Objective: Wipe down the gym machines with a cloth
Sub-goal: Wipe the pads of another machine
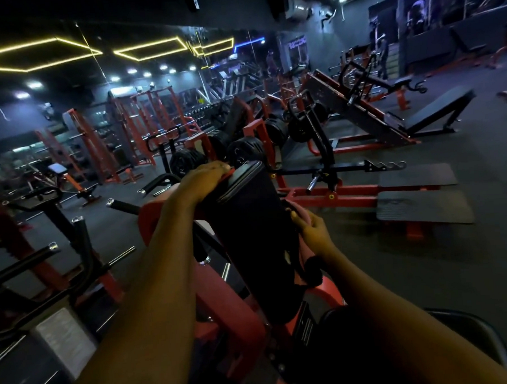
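Observation:
A tall black upright pad point(248, 221) on a red-framed machine point(223, 308) stands right in front of me. My left hand point(203, 178) lies over the pad's top edge with its fingers curled round it; a red strip shows under the fingertips, and I cannot tell whether it is cloth or frame. My right hand point(313, 229) is at the pad's right side and pinches a small reddish-pink cloth point(299, 212) against it. The lower pad and the seat are lost in the dark.
Black handle bars with chrome ends point(78, 227) stick out at the left. Loaded weight plates point(186, 161) and a leg press point(356, 110) stand behind the pad. Two flat black platforms point(423, 206) lie on the floor at the right. People stand far back right point(383, 56).

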